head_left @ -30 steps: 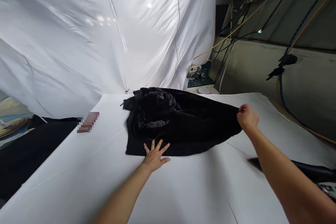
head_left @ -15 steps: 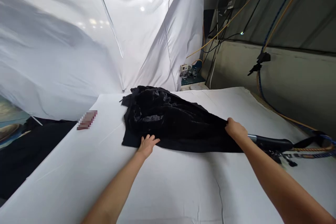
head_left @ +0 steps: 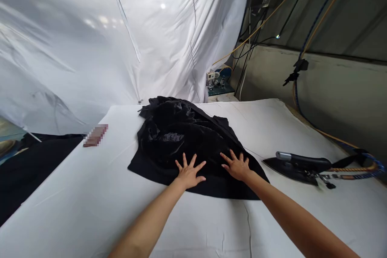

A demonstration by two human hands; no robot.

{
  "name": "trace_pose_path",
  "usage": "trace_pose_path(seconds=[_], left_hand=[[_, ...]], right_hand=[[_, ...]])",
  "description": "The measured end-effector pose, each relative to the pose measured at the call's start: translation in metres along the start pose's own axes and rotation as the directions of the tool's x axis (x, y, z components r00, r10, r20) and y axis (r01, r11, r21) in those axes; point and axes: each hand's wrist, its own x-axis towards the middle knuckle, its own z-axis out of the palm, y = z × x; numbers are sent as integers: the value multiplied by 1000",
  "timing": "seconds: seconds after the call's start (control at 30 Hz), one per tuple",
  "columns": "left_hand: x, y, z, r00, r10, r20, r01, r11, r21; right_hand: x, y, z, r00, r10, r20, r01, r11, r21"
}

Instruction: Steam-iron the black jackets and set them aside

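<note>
A black velvety garment [head_left: 196, 137] lies bunched on the white-covered table [head_left: 99, 205], its flat lower edge towards me. My left hand [head_left: 189, 172] rests on that edge with fingers spread, palm down. To its right my right hand [head_left: 237, 165] also lies flat on the black cloth, fingers apart. Neither hand grips the fabric. A shiny patch, perhaps a label, shows on the garment left of the middle. Right of the cloth, apart from it, sits an iron [head_left: 299, 167] with a black handle.
Blue and orange hoses [head_left: 359, 169] run from the iron up the right wall. A blurred reddish item [head_left: 97, 135] lies at the table's left edge, with black cloth [head_left: 42, 169] beyond. White sheeting [head_left: 90, 48] hangs behind; a machine [head_left: 216, 80] stands at the back.
My right hand has let go of the garment's right corner and moved left onto it. The left hand has shifted right and spread flat. The cloth's near edge lies closer to me.
</note>
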Motion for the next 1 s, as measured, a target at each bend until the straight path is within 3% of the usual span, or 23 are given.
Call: trace_pose_path(seconds=[0.13, 0.23, 0.3, 0.37, 0.47, 0.53, 0.63, 0.7, 0.8, 0.9, 1.0], left_hand=[[34, 5, 8, 998, -60, -24, 60, 998, -2], [59, 9, -3, 996, -61, -59, 60, 998, -20], [65, 14, -8, 994, -71, -78, 69, 997, -27], [59, 20, -5, 988, -59, -143, 58, 998, -12], [33, 30, 9, 960, 86, -267, -73, 996, 59], [18, 36, 20, 947, 190, -260, -174, 981, 86], [13, 49, 23, 936, 234, -262, -225, 972, 65], [23, 62, 19, 904, 310, -295, -306, 950, 61], [43, 86, 13, 851, 450, -271, -453, 890, 53], [55, 108, 19, 878, 414, -239, -411, 909, 67], [57, 120, 30, 907, 347, -236, -335, 938, 91]], right_hand=[[35, 24, 9, 985, 173, -10, -174, 984, -35], [63, 39, -7, 965, 263, -10, -263, 965, 12], [67, 44, -19, 972, 234, -23, -232, 971, 64], [52, 49, -23, 980, 134, -148, -122, 988, 91], [5, 61, -10, 938, 14, -346, 0, 999, 38], [-27, 71, 7, 929, 30, -369, -34, 999, -2], [-52, 84, 21, 908, 174, -382, -180, 983, 20], [-53, 85, 18, 886, 285, -366, -276, 958, 79], [-46, 81, 2, 880, 425, -213, -394, 902, 175], [-43, 82, -7, 849, 523, -78, -504, 845, 179], [-47, 93, -3, 785, 617, -56, -601, 780, 175]])
